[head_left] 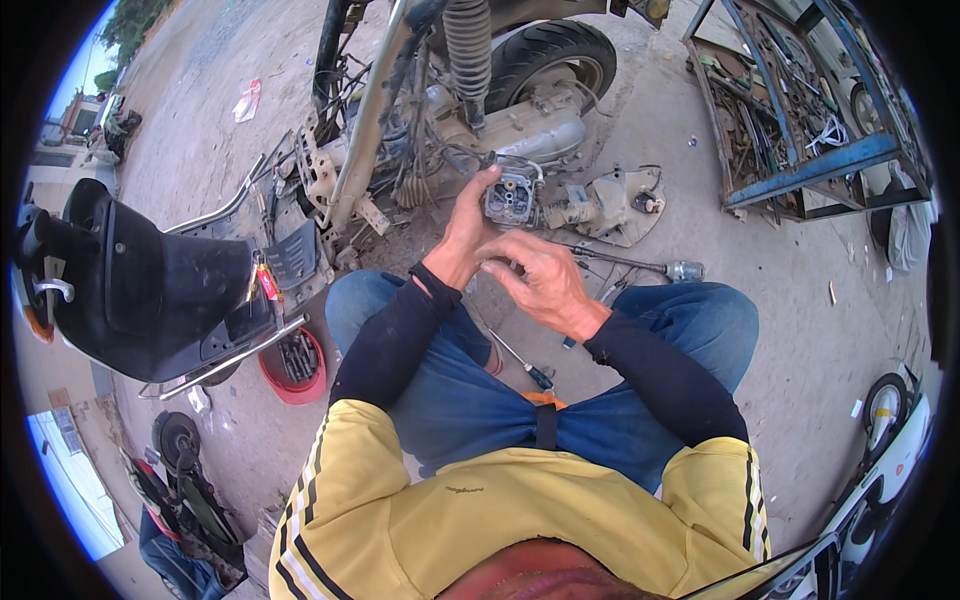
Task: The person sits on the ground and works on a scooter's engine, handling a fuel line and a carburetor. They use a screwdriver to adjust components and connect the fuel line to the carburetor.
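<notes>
My left hand (467, 232) grips a grey metal carburetor (511, 196), its thumb along the near-left side. The carburetor's open underside faces up, showing a small brass-coloured part in the middle. Just below it, my right hand (545, 278) is closed, thumb and fingers curled together close to my left wrist. Whatever those fingers may hold is hidden. Beyond the carburetor is the stripped scooter engine (540, 140), with hoses and cables hanging near my left hand. A dirty grey engine part (600, 205) lies on the ground to the right.
A screwdriver (525, 362) lies between my legs, and a long-handled tool (685, 271) by my right knee. At left, a red bowl (312, 385) of metal parts sits beside the black scooter body (150, 290). A blue metal tool rack (815, 170) stands at far right.
</notes>
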`<state>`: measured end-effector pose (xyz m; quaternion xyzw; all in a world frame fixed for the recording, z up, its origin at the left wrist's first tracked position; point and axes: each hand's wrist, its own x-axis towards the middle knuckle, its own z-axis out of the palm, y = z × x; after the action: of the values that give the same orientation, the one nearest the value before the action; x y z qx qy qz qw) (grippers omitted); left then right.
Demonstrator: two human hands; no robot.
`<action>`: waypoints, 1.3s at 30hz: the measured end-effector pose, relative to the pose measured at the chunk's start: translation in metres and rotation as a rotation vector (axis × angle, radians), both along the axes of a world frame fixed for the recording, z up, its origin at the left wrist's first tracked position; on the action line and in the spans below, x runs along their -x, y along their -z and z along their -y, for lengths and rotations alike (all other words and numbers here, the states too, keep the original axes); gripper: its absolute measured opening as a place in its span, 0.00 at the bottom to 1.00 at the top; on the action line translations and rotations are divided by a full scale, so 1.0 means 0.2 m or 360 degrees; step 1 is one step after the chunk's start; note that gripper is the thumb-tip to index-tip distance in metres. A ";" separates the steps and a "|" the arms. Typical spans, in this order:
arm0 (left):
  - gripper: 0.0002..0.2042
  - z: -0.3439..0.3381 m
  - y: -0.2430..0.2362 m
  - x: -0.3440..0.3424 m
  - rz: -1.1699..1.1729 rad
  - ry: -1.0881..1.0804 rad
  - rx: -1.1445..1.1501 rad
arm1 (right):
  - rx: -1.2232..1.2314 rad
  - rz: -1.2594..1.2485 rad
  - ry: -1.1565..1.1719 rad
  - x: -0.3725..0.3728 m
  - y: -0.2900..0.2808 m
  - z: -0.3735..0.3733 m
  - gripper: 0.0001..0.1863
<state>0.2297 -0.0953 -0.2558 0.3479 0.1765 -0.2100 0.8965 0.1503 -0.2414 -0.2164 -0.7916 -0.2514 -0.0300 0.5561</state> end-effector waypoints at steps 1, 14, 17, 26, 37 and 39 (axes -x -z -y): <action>0.13 0.00 0.00 0.00 -0.0004 0.0005 0.0027 | 0.0000 0.0004 -0.0001 0.00 0.00 0.00 0.10; 0.17 0.00 -0.05 0.02 -0.0003 -0.0011 -0.0087 | -0.0064 0.0024 -0.0023 0.00 0.02 0.00 0.09; 0.15 0.00 -0.03 0.01 -0.0002 -0.0013 -0.0072 | -0.0050 0.0004 -0.0017 0.01 0.01 0.00 0.09; 0.13 0.00 -0.05 0.02 -0.0043 -0.0029 -0.0039 | -0.0033 0.0005 -0.0005 0.01 0.02 0.00 0.10; 0.18 -0.03 -0.03 0.03 0.0027 0.0016 0.0026 | 0.0001 0.0225 -0.0022 0.01 0.01 0.00 0.10; 0.21 -0.04 -0.04 0.04 0.0006 0.0008 -0.0015 | -0.0002 0.0324 -0.0031 0.01 0.01 0.00 0.11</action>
<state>0.2221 -0.0866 -0.2487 0.3529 0.1748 -0.2108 0.8947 0.1478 -0.2411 -0.2189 -0.7817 -0.3144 -0.1050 0.5283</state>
